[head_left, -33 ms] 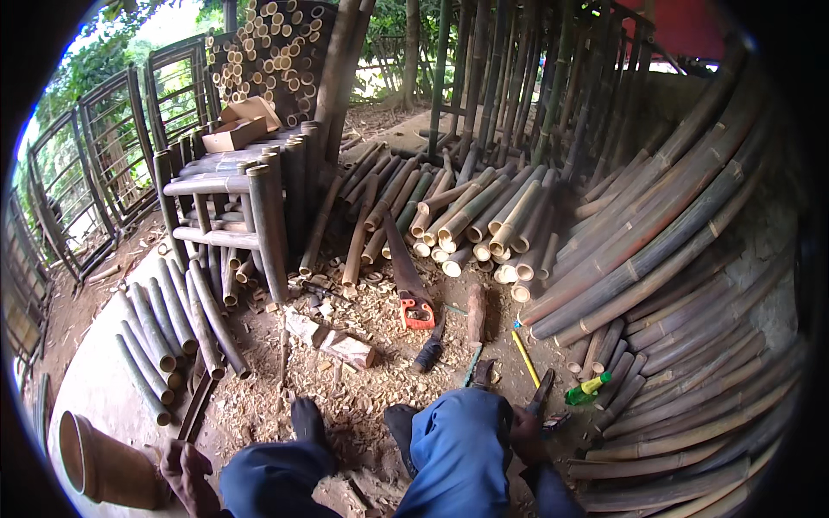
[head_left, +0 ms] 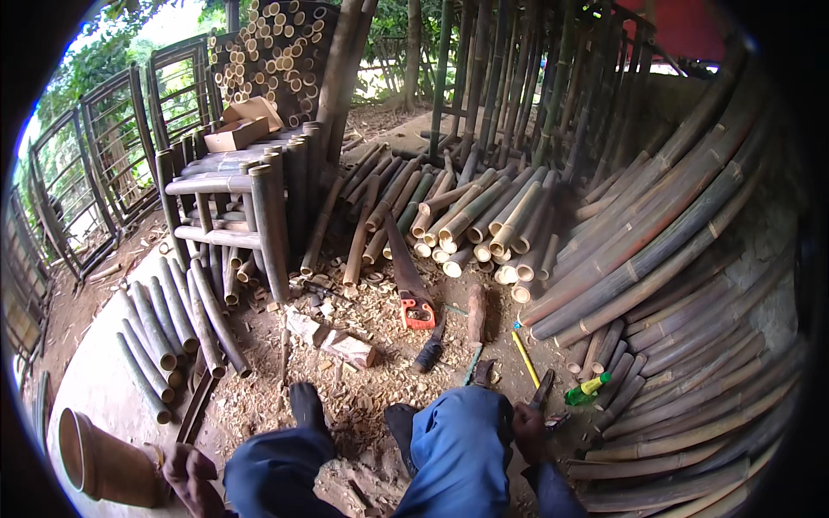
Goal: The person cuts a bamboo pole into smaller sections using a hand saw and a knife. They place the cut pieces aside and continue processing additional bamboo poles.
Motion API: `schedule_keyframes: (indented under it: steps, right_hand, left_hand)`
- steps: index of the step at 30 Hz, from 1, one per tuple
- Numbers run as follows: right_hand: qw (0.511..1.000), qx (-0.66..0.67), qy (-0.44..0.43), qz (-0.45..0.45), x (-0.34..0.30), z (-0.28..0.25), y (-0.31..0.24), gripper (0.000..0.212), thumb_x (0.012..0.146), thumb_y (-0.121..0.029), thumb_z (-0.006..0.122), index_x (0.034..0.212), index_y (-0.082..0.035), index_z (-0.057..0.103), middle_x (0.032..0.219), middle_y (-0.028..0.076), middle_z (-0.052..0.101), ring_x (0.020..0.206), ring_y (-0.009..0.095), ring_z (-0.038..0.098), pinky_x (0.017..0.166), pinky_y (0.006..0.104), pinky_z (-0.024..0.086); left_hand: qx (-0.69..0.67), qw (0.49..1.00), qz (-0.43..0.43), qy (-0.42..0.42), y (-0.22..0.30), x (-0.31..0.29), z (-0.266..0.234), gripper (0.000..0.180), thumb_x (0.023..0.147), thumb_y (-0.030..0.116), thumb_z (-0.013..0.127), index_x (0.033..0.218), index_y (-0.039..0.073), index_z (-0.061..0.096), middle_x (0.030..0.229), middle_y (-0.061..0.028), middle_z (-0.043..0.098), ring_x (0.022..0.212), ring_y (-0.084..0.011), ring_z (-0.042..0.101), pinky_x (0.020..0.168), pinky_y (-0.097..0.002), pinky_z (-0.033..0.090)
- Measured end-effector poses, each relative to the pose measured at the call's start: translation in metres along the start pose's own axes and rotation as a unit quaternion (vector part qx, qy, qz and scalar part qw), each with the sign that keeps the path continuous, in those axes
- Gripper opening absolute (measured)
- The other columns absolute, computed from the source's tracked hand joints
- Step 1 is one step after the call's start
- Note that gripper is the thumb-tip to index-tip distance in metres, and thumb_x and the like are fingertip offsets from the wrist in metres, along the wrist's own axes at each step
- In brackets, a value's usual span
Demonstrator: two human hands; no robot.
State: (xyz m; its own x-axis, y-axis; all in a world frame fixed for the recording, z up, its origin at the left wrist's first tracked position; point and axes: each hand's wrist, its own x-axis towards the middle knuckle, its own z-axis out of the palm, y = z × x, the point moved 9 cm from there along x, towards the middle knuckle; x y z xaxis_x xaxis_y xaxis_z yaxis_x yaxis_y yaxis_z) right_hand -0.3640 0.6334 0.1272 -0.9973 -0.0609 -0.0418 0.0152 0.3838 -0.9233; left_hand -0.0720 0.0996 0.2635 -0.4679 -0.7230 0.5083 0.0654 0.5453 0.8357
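Note:
My right hand (head_left: 528,432) is closed beside my right knee, around the lower end of a knife with a dark blade (head_left: 543,390) pointing up and away. Its handle is hidden in my fingers. At the lower left, my left hand (head_left: 190,476) has curled fingers, right beside a tan plastic bucket (head_left: 121,462) that lies tipped on its side. Whatever those fingers hold, if anything, I cannot make out. Between and ahead of my feet, a hand saw with an orange handle (head_left: 418,312) rests on wood shavings (head_left: 268,406), near a squared wood block (head_left: 345,347).
Cut bamboo tubes (head_left: 152,328) lie at left, below a bamboo stand (head_left: 207,184) bearing an open cardboard box (head_left: 237,135). More tubes (head_left: 471,216) are heaped ahead. Long bamboo poles (head_left: 656,259) fill the right side. A green bottle (head_left: 587,390) and yellow stick (head_left: 526,357) lie near my right hand.
My left foot has slid slightly forward on the shavings, and my left knee has shifted up a little. My left hand has moved slightly; my right hand stays on the knife.

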Motion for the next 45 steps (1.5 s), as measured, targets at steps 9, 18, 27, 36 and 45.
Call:
schedule_keyframes:
  steps: [9,18,27,36,45]
  right_hand:
    - [0.984,0.108,-0.034,-0.134,-0.069,-0.011,-0.113,0.043,0.093,-0.034,0.073,0.067,-0.008,0.050,0.059,-0.005,0.043,0.055,0.006,0.037,0.051,0.0287,0.027]
    - [0.981,0.021,-0.054,-0.183,-0.095,-0.004,-0.130,0.051,0.085,-0.026,0.083,0.064,-0.004,0.043,0.058,-0.001,0.032,0.056,0.009,0.032,0.051,0.0326,0.026]
    - [0.970,0.042,-0.190,-0.142,-0.109,0.019,-0.140,0.044,0.089,-0.019,0.079,0.065,-0.004,0.046,0.061,0.000,0.032,0.060,0.008,0.032,0.055,0.0309,0.029]
    - [0.977,0.092,-0.079,-0.177,-0.069,-0.018,-0.145,0.027,0.096,-0.020,0.066,0.075,-0.004,0.062,0.065,-0.005,0.053,0.063,0.004,0.047,0.057,0.0244,0.038]
    - [0.914,0.226,-0.319,-0.111,-0.024,0.082,-0.089,0.065,0.107,-0.053,0.038,0.127,0.004,0.061,0.103,0.012,0.069,0.095,0.018,0.065,0.091,0.0335,0.051]
  left_hand:
    - [0.107,0.979,-0.060,-0.162,-0.005,-0.059,0.085,0.029,0.080,0.013,0.084,0.075,0.002,0.059,0.062,-0.0031,0.056,0.058,-0.0116,0.051,0.055,-0.0319,0.042]
    - [0.082,0.939,-0.032,-0.334,0.029,-0.052,0.120,0.028,0.082,0.019,0.083,0.070,0.003,0.063,0.051,-0.0084,0.051,0.049,-0.0109,0.055,0.048,-0.0348,0.042]
    - [0.059,0.828,-0.099,-0.549,0.028,-0.109,0.103,0.016,0.086,0.019,0.079,0.088,0.004,0.074,0.068,-0.0084,0.069,0.057,-0.0151,0.062,0.055,-0.0331,0.047]
    - [-0.075,0.909,-0.134,-0.387,0.053,-0.059,0.092,0.006,0.092,0.001,0.071,0.092,-0.003,0.068,0.081,-0.0075,0.071,0.087,-0.0182,0.073,0.078,-0.0292,0.057]
    - [-0.141,0.934,-0.025,-0.328,0.008,-0.005,0.152,0.046,0.103,0.032,0.055,0.132,-0.002,0.062,0.137,-0.0146,0.062,0.133,-0.0243,0.054,0.115,-0.0363,0.035]
